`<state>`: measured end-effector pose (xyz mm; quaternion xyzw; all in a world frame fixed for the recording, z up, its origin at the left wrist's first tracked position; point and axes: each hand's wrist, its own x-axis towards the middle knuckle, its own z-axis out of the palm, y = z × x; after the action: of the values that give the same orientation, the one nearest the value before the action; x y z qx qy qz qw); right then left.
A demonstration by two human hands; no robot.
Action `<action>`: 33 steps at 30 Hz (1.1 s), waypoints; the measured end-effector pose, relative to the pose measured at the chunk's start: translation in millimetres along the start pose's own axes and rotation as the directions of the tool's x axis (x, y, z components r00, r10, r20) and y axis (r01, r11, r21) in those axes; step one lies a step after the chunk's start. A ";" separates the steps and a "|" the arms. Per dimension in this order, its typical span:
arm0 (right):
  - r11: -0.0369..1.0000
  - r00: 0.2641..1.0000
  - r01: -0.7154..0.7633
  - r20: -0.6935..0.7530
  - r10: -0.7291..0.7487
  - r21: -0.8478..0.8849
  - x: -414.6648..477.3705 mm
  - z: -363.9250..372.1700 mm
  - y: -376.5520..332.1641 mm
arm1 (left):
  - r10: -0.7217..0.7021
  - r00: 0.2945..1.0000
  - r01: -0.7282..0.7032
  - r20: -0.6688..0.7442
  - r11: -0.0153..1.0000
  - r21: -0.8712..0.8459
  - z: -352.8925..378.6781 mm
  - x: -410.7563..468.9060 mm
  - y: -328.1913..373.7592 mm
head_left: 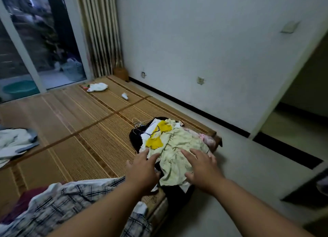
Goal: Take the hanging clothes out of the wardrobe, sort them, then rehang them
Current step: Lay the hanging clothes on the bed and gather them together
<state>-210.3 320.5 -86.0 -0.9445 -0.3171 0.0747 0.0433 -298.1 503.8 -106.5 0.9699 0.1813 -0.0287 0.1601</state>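
Lower left of the frame: a plaid garment (58, 201) lies on the mat-covered bed (79, 130), with the left forearm passing over it. Lower centre: left hand (142, 172) and right hand (202, 167), fingers straight and spread, gripping nothing, reach onto the pale green garment (174, 165) topping the pile of clothes (170, 139) at the bed's right corner, a yellow garment (155, 143) and wire hangers (140, 123) just behind. Farther: grey-white clothes (16, 142) at the left edge, a white cloth (98, 87) upper centre-left before the striped curtain (101, 32)

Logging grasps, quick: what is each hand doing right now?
Left hand: open, fingers spread, holding nothing.
Right hand: open, fingers spread over the pale green garment.
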 end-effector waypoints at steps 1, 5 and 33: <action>1.000 1.000 -0.006 0.007 0.006 -0.009 11.2 1.0 11.0 | 0.000 1.000 0.000 0.008 1.000 -0.010 5.4 15.4 5.6; 1.000 0.998 -0.007 0.056 0.009 -0.028 71.1 1.4 47.3 | -0.013 0.999 0.014 0.039 1.000 -0.010 21.1 82.2 17.2; 0.793 0.710 0.609 0.455 -0.537 -0.015 580.8 33.3 236.5 | -0.730 0.672 0.740 0.124 0.670 -0.061 81.2 469.3 38.8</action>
<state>381.7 485.2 -215.3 -0.7585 -0.6014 0.2365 -0.0841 153.8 604.2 -225.1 0.8025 0.5503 -0.1241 0.1943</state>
